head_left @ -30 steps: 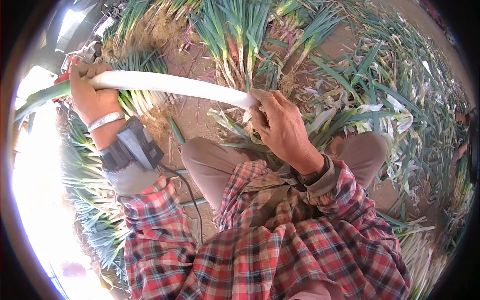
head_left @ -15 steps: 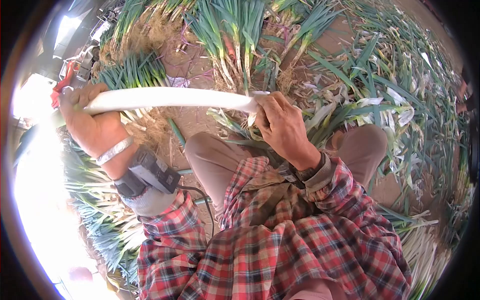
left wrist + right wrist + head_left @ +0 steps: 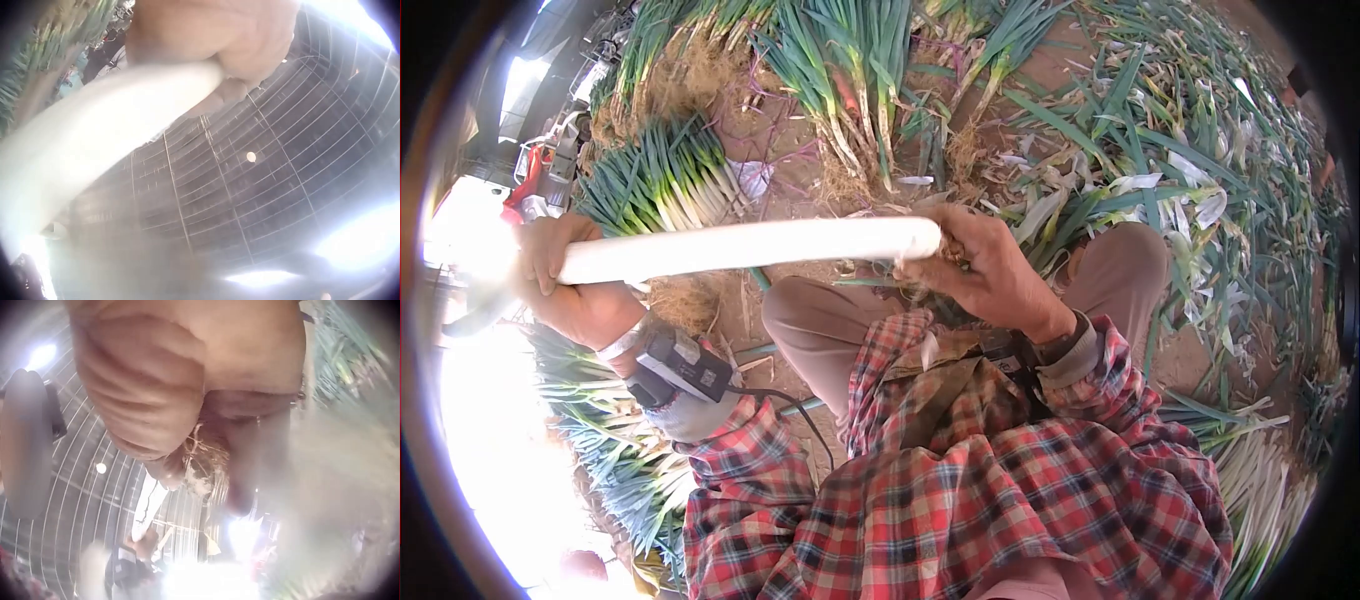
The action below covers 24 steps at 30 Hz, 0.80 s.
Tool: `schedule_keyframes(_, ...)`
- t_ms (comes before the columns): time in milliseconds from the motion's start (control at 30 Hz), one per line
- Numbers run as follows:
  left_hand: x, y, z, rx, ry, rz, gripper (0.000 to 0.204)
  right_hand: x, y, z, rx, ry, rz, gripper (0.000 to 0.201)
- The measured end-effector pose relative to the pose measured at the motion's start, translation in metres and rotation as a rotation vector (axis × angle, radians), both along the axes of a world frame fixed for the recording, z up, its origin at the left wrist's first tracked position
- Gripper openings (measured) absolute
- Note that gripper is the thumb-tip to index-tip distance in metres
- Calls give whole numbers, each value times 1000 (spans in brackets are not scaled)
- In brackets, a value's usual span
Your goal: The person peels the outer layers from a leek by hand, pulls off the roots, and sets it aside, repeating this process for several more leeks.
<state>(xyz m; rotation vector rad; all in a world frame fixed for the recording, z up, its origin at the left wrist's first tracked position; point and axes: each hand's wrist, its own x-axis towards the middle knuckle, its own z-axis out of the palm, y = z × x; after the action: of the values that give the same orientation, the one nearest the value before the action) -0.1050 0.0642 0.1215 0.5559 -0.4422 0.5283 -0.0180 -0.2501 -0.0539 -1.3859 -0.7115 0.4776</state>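
Observation:
A long white leek stalk (image 3: 740, 248) is held nearly level between both hands in the head view. The left hand (image 3: 578, 280) grips it at the left, where the green part begins, fingers curled round. At the root end, the right hand (image 3: 1000, 268) pinches the stalk between thumb and fingers. The left wrist view shows the stalk (image 3: 106, 125) running out from the curled left hand (image 3: 212, 44). In the right wrist view, brown roots (image 3: 206, 459) show between the fingers and thumb of the right hand (image 3: 187, 375).
Leek bundles (image 3: 845, 80) lie on the soil ahead, with a green bundle (image 3: 665, 175) at the left and more leeks (image 3: 605, 420) beside the left arm. Loose leaves and peelings (image 3: 1180, 180) are heaped at the right. White-stemmed leeks (image 3: 1250, 480) lie at the lower right.
Both hands have moved nearer the body, the left one most, and the stalk has swung from sloping down rightward to rising slightly. The right hand has turned, showing the root end.

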Motion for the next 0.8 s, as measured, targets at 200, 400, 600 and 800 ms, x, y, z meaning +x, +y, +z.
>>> schedule_keyframes(200,-3,-2,-2,4,8,118,26,-4,-6,-2,37,-582,-237,45)
schedule_keyframes(400,0,-20,-8,25,55,332,26,-6,-5,1,-98,-719,-388,33)
schedule_keyframes(600,0,-36,-7,55,-40,136,29,-8,2,-14,-69,-734,-482,22)
schedule_keyframes(800,2,-11,-10,216,-279,-132,28,1,3,-34,70,159,-250,11)
